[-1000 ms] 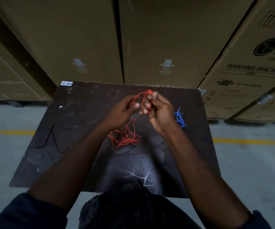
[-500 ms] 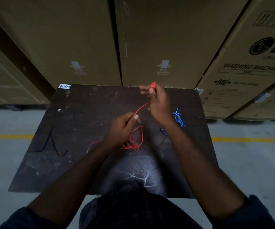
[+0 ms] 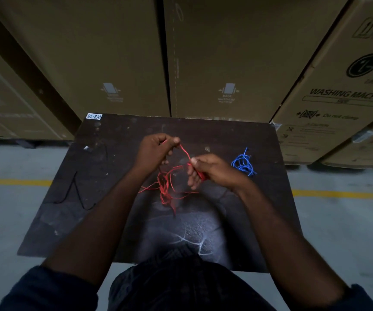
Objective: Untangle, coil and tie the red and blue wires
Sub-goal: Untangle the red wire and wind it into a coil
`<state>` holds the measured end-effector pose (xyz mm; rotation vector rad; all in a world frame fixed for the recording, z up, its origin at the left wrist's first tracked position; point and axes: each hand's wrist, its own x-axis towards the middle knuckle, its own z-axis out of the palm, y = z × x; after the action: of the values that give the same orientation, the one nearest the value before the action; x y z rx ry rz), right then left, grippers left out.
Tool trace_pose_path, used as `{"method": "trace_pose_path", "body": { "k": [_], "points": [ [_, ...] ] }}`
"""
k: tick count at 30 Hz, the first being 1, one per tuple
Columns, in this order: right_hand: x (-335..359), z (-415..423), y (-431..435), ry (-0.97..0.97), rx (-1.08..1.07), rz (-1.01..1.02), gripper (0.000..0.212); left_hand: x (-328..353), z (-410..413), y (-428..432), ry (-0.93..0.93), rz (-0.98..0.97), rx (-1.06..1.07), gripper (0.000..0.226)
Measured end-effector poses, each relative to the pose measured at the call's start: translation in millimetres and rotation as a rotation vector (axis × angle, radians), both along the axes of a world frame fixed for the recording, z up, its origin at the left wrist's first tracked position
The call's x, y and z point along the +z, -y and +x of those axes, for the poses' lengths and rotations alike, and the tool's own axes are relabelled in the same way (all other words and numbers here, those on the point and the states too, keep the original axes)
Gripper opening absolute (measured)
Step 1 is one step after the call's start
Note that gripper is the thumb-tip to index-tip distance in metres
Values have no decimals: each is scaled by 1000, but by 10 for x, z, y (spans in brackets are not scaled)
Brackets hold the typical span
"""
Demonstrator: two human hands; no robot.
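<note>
A stretch of red wire [image 3: 184,152] is pinched between curled left hand [image 3: 155,151] and right hand [image 3: 212,170]; the blue wire [image 3: 243,163] is left untouched on the board [image 3: 113,176]

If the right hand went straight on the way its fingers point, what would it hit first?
Probably the loose loops of the red wire just left of the right hand, then the left hand. Depth is hard to judge.

Dark scuffed tabletop [image 3: 237,135], red wire [image 3: 165,189] tangled mid-surface, blue wire [image 3: 243,163] right, seemingly a black cord [image 3: 79,191] left
</note>
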<state>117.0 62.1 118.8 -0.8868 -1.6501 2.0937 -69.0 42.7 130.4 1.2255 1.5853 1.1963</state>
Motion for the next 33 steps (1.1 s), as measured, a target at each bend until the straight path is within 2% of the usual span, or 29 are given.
{"method": "trace_pose_path", "body": {
  "k": [3,7,9,11,13,15,17,20,22,24,26,29,33],
  "points": [
    [144,2,33,-216,-178,-178,34,-164,42,-19,-11,-11,-2,26],
    [336,-65,-14,-571,-393,-398,37,-413,270,152,-189,71,-155,34],
    [398,-82,-75,-725,-473,-413,35,-518,321,241,-320,102,-230,28],
    [370,-121,-164,-801,-544,-335,32,-611,329,290,-472,117,-312,28],
    [277,-176,-259,-726,-683,-173,27,-670,332,319,-607,136,-365,32],
    [138,-210,-326,-488,-820,69,23,-651,333,353,-657,189,-394,35],
    [-12,-199,-331,-248,-852,289,21,-569,294,379,-653,273,-377,36],
    [-222,-141,-247,64,-741,566,26,-391,157,339,-648,349,-290,35],
    [-315,-122,-157,273,-580,779,22,-288,88,291,-655,381,-260,31],
    [-327,-127,-67,390,-414,877,18,-221,50,240,-664,397,-225,23],
    [-245,-149,9,362,-317,759,28,-233,5,174,-673,392,-167,13],
    [-75,-140,59,127,-239,303,38,-313,15,150,-616,350,-142,16],
    [54,-128,73,-86,-324,111,38,-498,88,203,-529,249,-114,20]
  ]
}}
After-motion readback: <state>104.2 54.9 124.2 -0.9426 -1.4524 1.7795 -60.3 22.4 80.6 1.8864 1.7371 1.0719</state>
